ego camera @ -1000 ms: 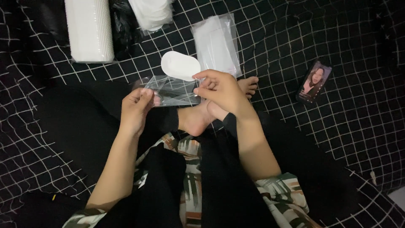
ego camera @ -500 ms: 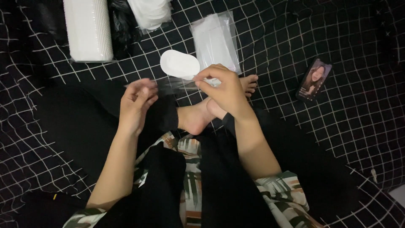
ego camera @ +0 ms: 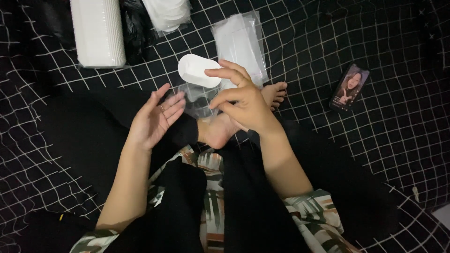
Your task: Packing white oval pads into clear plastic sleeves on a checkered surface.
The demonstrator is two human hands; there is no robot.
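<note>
Clear plastic sleeve point(ego camera: 199, 99) is sitting right between the two hands, just above the person's crossed legs and bare feet point(ego camera: 243, 117). It's see-through, so its edges are hard to make out against the dark background. The right hand point(ego camera: 243, 100) is gripping it from above, thumb and fingers pinched together on the sleeve's right side. The left hand point(ego camera: 154, 119) is hanging loose just beside the sleeve's left edge, palm turned inward, fingers spread and straight, not clamping anything. Can't really tell if the fingertips are brushing the plastic or not.

A white oval pad point(ego camera: 198, 70) is lying just behind the sleeve, close to the right hand's fingers, on the black blanket with the white grid pattern point(ego camera: 398, 140). Further back, a stack of clear flat bags point(ego camera: 239, 42) is resting on the blanket, touching or almost touching the pad. Up in the back left corner, a tall white stack of something ribbed point(ego camera: 97, 30) is lying there, with a bag of white round pieces point(ego camera: 168, 13) next to it. Off to the right, well apart from the hands, a phone point(ego camera: 349, 87) is lying face up with its screen lit.
</note>
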